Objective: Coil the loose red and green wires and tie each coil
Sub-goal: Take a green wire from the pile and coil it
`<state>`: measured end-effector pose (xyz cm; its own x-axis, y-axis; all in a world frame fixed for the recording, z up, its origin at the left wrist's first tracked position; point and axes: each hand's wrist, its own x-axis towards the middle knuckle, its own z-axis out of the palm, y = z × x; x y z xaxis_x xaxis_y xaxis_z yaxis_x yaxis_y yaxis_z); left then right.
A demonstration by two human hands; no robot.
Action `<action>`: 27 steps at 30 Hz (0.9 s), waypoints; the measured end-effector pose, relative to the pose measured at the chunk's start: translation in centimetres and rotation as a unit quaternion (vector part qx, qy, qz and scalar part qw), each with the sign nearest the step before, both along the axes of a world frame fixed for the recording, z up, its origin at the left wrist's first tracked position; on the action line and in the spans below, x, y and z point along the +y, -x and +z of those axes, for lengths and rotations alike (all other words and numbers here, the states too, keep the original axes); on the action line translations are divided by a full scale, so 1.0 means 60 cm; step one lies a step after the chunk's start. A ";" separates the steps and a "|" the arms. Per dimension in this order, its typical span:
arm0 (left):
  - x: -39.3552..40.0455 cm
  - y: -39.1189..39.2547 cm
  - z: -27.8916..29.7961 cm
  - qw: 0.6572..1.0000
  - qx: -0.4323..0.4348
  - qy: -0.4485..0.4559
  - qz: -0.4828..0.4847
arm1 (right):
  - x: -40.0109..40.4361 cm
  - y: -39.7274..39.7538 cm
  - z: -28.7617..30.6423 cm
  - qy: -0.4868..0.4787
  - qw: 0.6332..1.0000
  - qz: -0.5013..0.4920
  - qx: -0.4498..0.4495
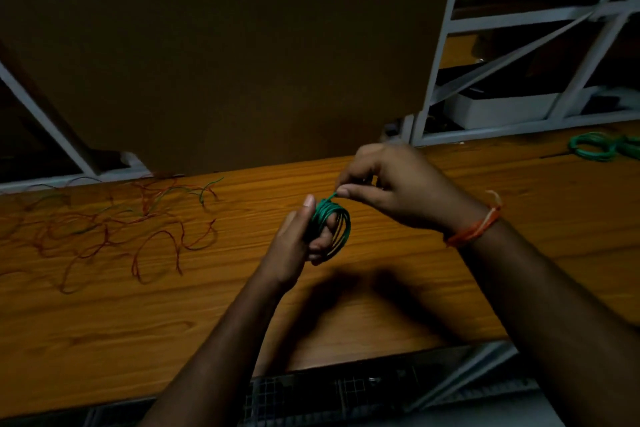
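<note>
Above the wooden surface (381,305), the left hand (298,243) grips a green wire coil (332,224) looped around its fingers, while the right hand (391,184) pinches the coil's free end. Loose red and green wires (104,225) sprawl far left; finished green coils (602,146) lie far right.

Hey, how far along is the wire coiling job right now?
Partly done. Finished-looking green coils lie at the table's far right. In hand: the left hand holds a green coil while the right hand pinches its free end, apparently to wrap and tie it. Left: a tangle of loose red and green wires on the left, still uncoiled.
</note>
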<state>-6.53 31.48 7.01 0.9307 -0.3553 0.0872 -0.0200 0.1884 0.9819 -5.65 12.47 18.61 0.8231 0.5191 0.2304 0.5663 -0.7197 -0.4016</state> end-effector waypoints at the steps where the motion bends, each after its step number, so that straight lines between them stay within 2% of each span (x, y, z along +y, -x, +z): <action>1: -0.007 -0.002 -0.001 1.000 0.011 0.010 -0.016 | -0.010 0.001 -0.011 -0.026 0.999 -0.023 0.005; 7: -0.086 -0.004 0.002 0.990 0.062 0.074 -0.099 | -0.097 0.022 -0.069 -0.121 0.983 -0.142 0.005; 12: -0.187 -0.010 0.006 0.978 0.096 0.116 -0.144 | -0.202 0.035 -0.119 -0.169 0.972 -0.160 0.028; 16: -0.301 -0.013 -0.006 0.983 0.101 0.088 -0.122 | -0.306 0.041 -0.126 -0.209 0.963 -0.169 0.013; 19: -0.393 -0.015 -0.011 0.986 0.107 0.074 -0.103 | -0.393 0.041 -0.130 -0.258 0.953 -0.157 0.034; 24: -0.505 -0.012 -0.017 0.972 0.171 0.135 -0.086 | -0.492 0.040 -0.156 -0.366 0.914 -0.155 0.081; 27: -0.545 -0.015 -0.022 0.967 0.179 0.161 -0.084 | -0.529 0.040 -0.174 -0.385 0.903 -0.175 0.080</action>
<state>-5.63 -1.23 5.70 0.8527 -0.5129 -0.0992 0.3686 0.4561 0.8100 -8.03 -19.24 8.19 0.9604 -0.0433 0.2752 0.2481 -0.3161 -0.9157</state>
